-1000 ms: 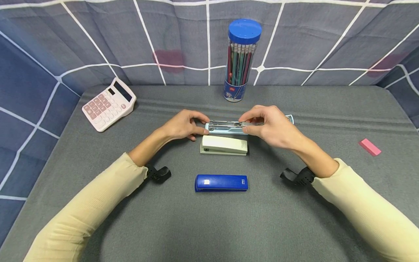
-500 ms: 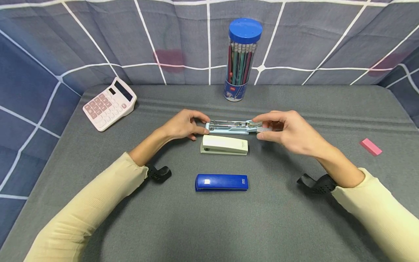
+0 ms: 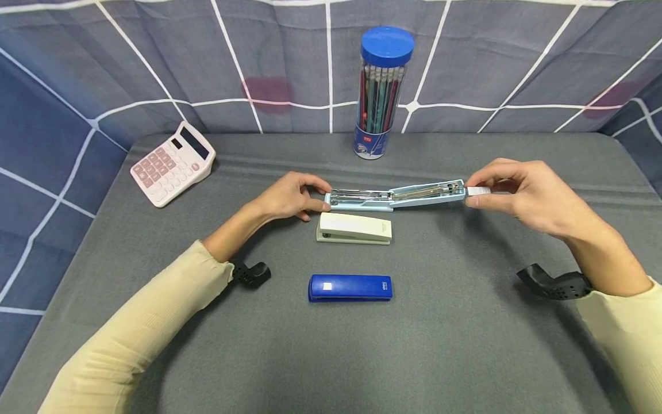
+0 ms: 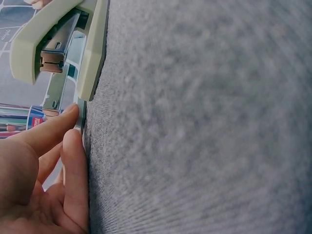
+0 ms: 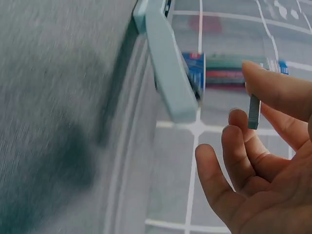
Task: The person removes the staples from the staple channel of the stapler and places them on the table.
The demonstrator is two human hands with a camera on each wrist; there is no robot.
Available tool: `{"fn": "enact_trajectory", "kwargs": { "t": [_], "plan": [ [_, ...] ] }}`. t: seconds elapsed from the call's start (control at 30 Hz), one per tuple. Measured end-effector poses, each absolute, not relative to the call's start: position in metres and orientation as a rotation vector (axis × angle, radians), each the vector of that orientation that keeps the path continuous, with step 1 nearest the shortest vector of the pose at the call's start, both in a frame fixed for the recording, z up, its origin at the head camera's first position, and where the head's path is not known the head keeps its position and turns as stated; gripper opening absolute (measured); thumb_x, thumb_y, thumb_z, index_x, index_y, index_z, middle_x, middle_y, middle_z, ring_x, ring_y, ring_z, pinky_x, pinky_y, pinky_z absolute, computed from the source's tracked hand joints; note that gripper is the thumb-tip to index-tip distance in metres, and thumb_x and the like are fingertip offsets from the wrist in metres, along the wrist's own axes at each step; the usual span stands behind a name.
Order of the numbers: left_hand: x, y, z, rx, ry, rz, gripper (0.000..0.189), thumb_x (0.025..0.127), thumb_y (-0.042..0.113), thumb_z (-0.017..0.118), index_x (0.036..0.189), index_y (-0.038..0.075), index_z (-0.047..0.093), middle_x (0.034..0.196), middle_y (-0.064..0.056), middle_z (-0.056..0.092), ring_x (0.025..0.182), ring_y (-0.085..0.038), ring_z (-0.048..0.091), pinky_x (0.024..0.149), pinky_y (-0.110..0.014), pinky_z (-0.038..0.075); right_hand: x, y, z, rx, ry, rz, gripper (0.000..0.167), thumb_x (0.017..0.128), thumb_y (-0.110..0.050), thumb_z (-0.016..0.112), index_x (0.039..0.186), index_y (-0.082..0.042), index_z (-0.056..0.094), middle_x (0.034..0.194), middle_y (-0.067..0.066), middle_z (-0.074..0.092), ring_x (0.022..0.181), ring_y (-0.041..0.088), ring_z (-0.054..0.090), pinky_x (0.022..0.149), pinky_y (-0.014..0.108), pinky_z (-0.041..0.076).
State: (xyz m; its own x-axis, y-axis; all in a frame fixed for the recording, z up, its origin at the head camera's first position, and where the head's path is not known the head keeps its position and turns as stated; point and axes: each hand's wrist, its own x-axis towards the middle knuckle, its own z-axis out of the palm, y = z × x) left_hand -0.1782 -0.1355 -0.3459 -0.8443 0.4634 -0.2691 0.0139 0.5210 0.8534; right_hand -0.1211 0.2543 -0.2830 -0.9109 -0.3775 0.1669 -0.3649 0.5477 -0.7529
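A light blue stapler [image 3: 428, 194] lies spread wide, its metal staple channel showing and its top arm folded back to the right. My left hand [image 3: 293, 198] pinches the left end of its base between thumb and fingers. Off the right end of the top arm, my right hand [image 3: 522, 192] pinches a strip of staples [image 5: 253, 112] between thumb and fingers. Directly in front of the blue one sits a cream stapler [image 3: 354, 229], which partly covers it in the left wrist view. Closer to me rests a dark blue stapler [image 3: 350, 288].
Behind the staplers stands a clear tub of pencils [image 3: 380, 98] with a blue lid. A pink calculator [image 3: 173, 165] lies at the back left of the grey table surface [image 3: 351, 356]. A checked cloth [image 3: 289, 63] hangs along the back.
My right hand has moved right from above the staple channel to past the top arm's end, carrying the staple strip and uncovering the top arm. My left hand has stayed put.
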Motion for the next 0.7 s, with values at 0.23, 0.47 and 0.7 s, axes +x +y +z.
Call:
{"fn": "enact_trajectory", "kwargs": {
  "t": [0.23, 0.47, 0.7],
  "plan": [
    [-0.178, -0.136, -0.346, 0.393, 2.283, 1.292, 0.041, 0.086, 0.01, 0.078, 0.124, 0.003, 0.065, 0.112, -0.013, 0.059, 0.055, -0.011, 0.054, 0.055, -0.027, 0.058, -0.127, 0.276, -0.295, -0.344, 2.764, -1.253, 0.017, 0.083, -0.004, 0.079, 0.099, -0.005, 0.073, 0.085, -0.001, 0.061, 0.074, 0.011, 0.055, 0.061, 0.017, 0.044],
    [-0.178, -0.136, -0.347, 0.407, 2.289, 1.292, 0.041, 0.086, 0.01, 0.078, 0.125, 0.003, 0.065, 0.112, -0.013, 0.06, 0.056, -0.011, 0.054, 0.055, -0.027, 0.058, -0.133, 0.29, -0.32, -0.263, 2.788, -1.098, 0.02, 0.085, -0.007, 0.078, 0.102, 0.0, 0.071, 0.085, -0.002, 0.059, 0.077, 0.009, 0.05, 0.06, 0.019, 0.04],
    [-0.178, -0.136, -0.347, 0.41, 2.292, 1.29, 0.041, 0.086, 0.01, 0.078, 0.124, 0.003, 0.065, 0.112, -0.013, 0.059, 0.055, -0.011, 0.054, 0.055, -0.028, 0.058, -0.133, 0.295, -0.332, -0.243, 2.752, -1.023, 0.023, 0.086, -0.011, 0.078, 0.105, -0.001, 0.071, 0.086, 0.004, 0.056, 0.075, 0.01, 0.046, 0.059, 0.023, 0.037]
  ]
}}
